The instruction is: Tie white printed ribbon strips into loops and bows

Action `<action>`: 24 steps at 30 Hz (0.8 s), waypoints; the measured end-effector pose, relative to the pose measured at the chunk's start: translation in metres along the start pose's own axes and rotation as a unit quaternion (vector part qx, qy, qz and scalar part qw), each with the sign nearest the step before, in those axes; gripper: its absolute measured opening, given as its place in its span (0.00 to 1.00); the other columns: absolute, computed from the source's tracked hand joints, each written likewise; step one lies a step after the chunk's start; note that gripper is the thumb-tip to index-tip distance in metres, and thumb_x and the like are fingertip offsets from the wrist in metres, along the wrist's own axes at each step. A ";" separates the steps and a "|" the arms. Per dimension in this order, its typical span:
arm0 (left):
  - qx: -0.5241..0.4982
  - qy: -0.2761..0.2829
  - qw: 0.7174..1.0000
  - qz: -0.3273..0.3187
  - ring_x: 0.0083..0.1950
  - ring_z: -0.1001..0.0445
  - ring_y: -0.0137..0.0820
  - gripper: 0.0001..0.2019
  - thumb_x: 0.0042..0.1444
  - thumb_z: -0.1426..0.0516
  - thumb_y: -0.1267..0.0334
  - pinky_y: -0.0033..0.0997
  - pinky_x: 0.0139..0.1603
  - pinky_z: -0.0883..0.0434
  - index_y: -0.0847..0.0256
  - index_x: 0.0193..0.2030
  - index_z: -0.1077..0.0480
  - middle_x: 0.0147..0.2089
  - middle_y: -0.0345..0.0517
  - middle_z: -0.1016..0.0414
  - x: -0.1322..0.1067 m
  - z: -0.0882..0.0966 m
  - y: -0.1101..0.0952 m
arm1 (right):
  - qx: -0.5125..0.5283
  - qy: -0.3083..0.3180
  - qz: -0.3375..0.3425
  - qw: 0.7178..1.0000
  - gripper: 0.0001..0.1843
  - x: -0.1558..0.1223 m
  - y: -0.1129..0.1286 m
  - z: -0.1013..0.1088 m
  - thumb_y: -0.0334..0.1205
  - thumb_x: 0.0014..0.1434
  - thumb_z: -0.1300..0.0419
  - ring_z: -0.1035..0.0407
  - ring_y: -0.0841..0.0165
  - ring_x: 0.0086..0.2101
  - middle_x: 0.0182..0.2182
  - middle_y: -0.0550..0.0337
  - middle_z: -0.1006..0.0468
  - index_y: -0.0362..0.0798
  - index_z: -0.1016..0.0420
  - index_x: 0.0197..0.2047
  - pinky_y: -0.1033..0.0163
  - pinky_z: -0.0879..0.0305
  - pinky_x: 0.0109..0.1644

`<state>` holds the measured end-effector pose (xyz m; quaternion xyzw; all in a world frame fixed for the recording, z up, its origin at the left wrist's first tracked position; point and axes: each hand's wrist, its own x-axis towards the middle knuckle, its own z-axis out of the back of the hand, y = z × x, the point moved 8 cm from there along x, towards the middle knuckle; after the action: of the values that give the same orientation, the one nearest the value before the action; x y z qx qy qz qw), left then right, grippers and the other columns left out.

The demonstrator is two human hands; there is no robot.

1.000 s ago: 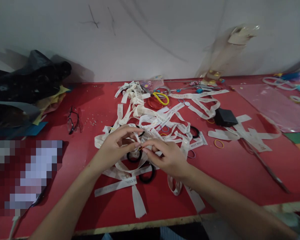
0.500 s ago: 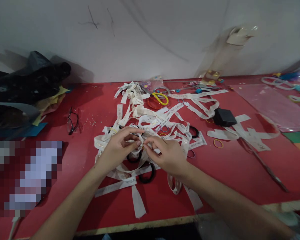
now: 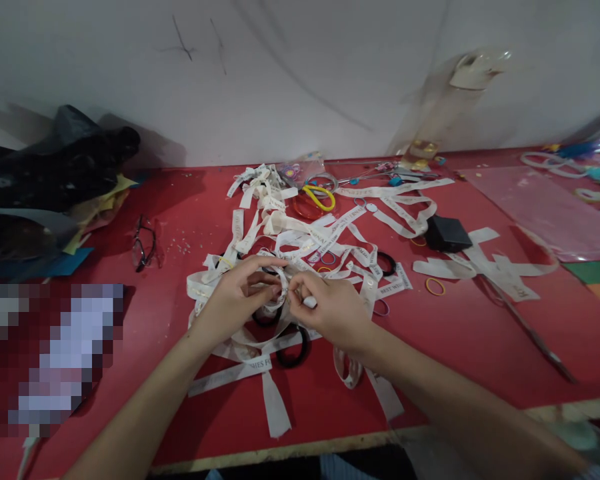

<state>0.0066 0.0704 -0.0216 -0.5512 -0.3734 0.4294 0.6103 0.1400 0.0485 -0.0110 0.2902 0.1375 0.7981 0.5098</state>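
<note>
I see the ribbon (image 3: 284,285) looping clearer than half a second ago: left hand (image 3: 233,288) pinches it, right hand (image 3: 334,311) fingertips bunched, hold unclear. Still mid-handling.

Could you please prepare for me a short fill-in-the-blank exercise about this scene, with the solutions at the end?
1. The printed ribbons lie on a tabletop coloured ____.
2. Of the left hand and the right hand, the eyeglasses are nearer to the ____ one.
3. The box-shaped block is coloured ____.

Missing words: red; left; black.
</note>
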 end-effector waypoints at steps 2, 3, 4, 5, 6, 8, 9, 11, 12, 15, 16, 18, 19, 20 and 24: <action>0.015 -0.008 1.000 -0.013 0.45 0.24 0.26 0.15 0.55 0.39 0.69 0.22 0.43 0.27 0.55 0.50 0.28 0.46 0.42 0.25 -0.001 0.004 -0.003 | 0.099 0.006 -0.029 0.995 0.03 0.002 -0.004 0.002 0.36 0.56 0.44 0.37 0.75 0.21 0.20 0.68 0.31 0.48 0.30 0.34 0.69 0.46 0.29; 0.022 -0.008 0.999 -0.021 0.46 0.24 0.26 0.16 0.55 0.39 0.68 0.22 0.45 0.27 0.55 0.51 0.28 0.45 0.42 0.24 -0.001 0.005 -0.004 | 0.157 0.014 -0.045 0.987 0.02 0.004 -0.006 0.002 0.36 0.56 0.44 0.38 0.75 0.21 0.20 0.68 0.33 0.48 0.30 0.33 0.69 0.45 0.29; 0.027 -0.001 0.999 -0.028 0.46 0.24 0.26 0.16 0.56 0.39 0.68 0.22 0.46 0.27 0.55 0.52 0.28 0.44 0.41 0.24 -0.002 0.004 -0.006 | 0.215 0.025 -0.063 0.974 0.02 0.005 -0.008 0.002 0.36 0.55 0.44 0.40 0.76 0.21 0.20 0.69 0.34 0.48 0.31 0.33 0.70 0.45 0.28; 0.029 0.013 0.999 -0.035 0.45 0.24 0.26 0.15 0.56 0.39 0.67 0.23 0.46 0.27 0.55 0.51 0.28 0.43 0.41 0.23 -0.002 0.003 -0.008 | 0.269 0.037 -0.084 0.959 0.01 0.006 -0.011 0.001 0.35 0.55 0.44 0.41 0.76 0.21 0.20 0.69 0.35 0.48 0.32 0.32 0.71 0.45 0.27; 0.032 0.022 0.998 -0.046 0.44 0.23 0.26 0.13 0.56 0.39 0.66 0.23 0.46 0.27 0.56 0.49 0.27 0.42 0.41 0.22 -0.003 0.002 -0.011 | 0.314 0.050 -0.103 0.942 0.01 0.006 -0.013 -0.001 0.35 0.54 0.44 0.43 0.77 0.21 0.20 0.70 0.36 0.47 0.32 0.31 0.71 0.46 0.26; 0.053 0.028 0.996 -0.063 0.43 0.23 0.26 0.11 0.57 0.39 0.65 0.23 0.46 0.27 0.57 0.47 0.26 0.42 0.41 0.22 -0.005 0.000 -0.017 | 0.377 0.079 -0.132 0.913 0.01 0.007 -0.014 -0.006 0.35 0.54 0.44 0.44 0.77 0.21 0.20 0.69 0.36 0.47 0.32 0.31 0.71 0.47 0.25; 0.071 0.024 0.994 -0.076 0.43 0.23 0.26 0.09 0.57 0.40 0.65 0.23 0.45 0.27 0.57 0.46 0.26 0.42 0.42 0.22 -0.006 -0.001 -0.021 | 0.395 0.096 -0.140 0.903 0.01 0.007 -0.014 -0.009 0.35 0.53 0.44 0.44 0.77 0.21 0.21 0.69 0.35 0.47 0.32 0.31 0.71 0.47 0.26; 0.120 0.014 0.987 -0.104 0.42 0.24 0.26 0.07 0.57 0.39 0.64 0.23 0.44 0.28 0.58 0.43 0.25 0.41 0.42 0.22 -0.008 -0.003 -0.028 | 0.410 0.132 -0.140 0.892 0.02 0.005 -0.011 -0.015 0.34 0.52 0.43 0.43 0.77 0.23 0.22 0.68 0.34 0.46 0.32 0.32 0.71 0.46 0.27; 0.143 0.009 0.983 -0.114 0.41 0.25 0.26 0.05 0.57 0.39 0.64 0.23 0.43 0.29 0.59 0.40 0.24 0.40 0.41 0.22 -0.009 -0.005 -0.031 | 0.408 0.145 -0.138 0.891 0.03 0.005 -0.010 -0.017 0.34 0.51 0.43 0.43 0.77 0.23 0.23 0.69 0.34 0.46 0.31 0.32 0.71 0.46 0.27; 0.171 -0.006 0.981 -0.092 0.33 0.27 0.24 0.05 0.58 0.40 0.63 0.23 0.36 0.31 0.61 0.33 0.26 0.31 0.39 0.24 -0.009 -0.007 -0.030 | 0.407 0.177 -0.138 0.886 0.02 0.003 -0.007 -0.023 0.33 0.49 0.42 0.43 0.77 0.24 0.23 0.69 0.35 0.46 0.31 0.30 0.71 0.46 0.27; 0.163 -0.006 0.984 -0.074 0.30 0.29 0.24 0.06 0.58 0.41 0.63 0.22 0.33 0.32 0.61 0.32 0.27 0.29 0.38 0.26 -0.008 -0.007 -0.027 | 0.421 0.190 -0.145 0.875 0.02 0.002 -0.006 -0.026 0.33 0.49 0.42 0.43 0.78 0.24 0.23 0.69 0.35 0.45 0.32 0.29 0.71 0.46 0.27; 0.144 -0.007 0.988 -0.049 0.28 0.31 0.23 0.06 0.60 0.43 0.63 0.21 0.29 0.34 0.61 0.33 0.29 0.27 0.36 0.28 -0.009 -0.006 -0.022 | 0.469 0.217 -0.184 0.836 0.02 -0.001 -0.007 -0.032 0.34 0.49 0.42 0.45 0.78 0.22 0.22 0.68 0.34 0.45 0.32 0.28 0.71 0.49 0.24; 0.138 -0.008 0.989 -0.050 0.28 0.31 0.23 0.05 0.60 0.43 0.64 0.21 0.29 0.34 0.61 0.34 0.29 0.28 0.37 0.28 -0.010 -0.006 -0.022 | 0.496 0.222 -0.213 0.812 0.02 -0.003 -0.009 -0.035 0.34 0.48 0.42 0.47 0.79 0.21 0.22 0.68 0.35 0.45 0.32 0.28 0.72 0.52 0.22; 0.139 -0.009 0.988 -0.060 0.30 0.30 0.23 0.04 0.60 0.44 0.64 0.21 0.31 0.33 0.60 0.36 0.29 0.30 0.38 0.28 -0.010 -0.006 -0.023 | 0.521 0.216 -0.244 0.788 0.03 -0.004 -0.012 -0.036 0.35 0.48 0.42 0.49 0.80 0.19 0.21 0.68 0.36 0.45 0.33 0.27 0.72 0.55 0.21; 0.173 -0.001 0.981 -0.093 0.34 0.29 0.25 0.04 0.61 0.45 0.63 0.24 0.34 0.32 0.59 0.39 0.29 0.35 0.40 0.26 -0.013 -0.008 -0.026 | 0.587 0.169 -0.314 0.727 0.11 -0.006 -0.020 -0.034 0.37 0.46 0.40 0.56 0.82 0.16 0.17 0.72 0.43 0.47 0.40 0.21 0.72 0.61 0.19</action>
<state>0.0125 0.0552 0.0039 -0.3999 -0.3438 0.4296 0.7330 0.1357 0.0551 -0.0505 0.3324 0.7457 0.3882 0.4274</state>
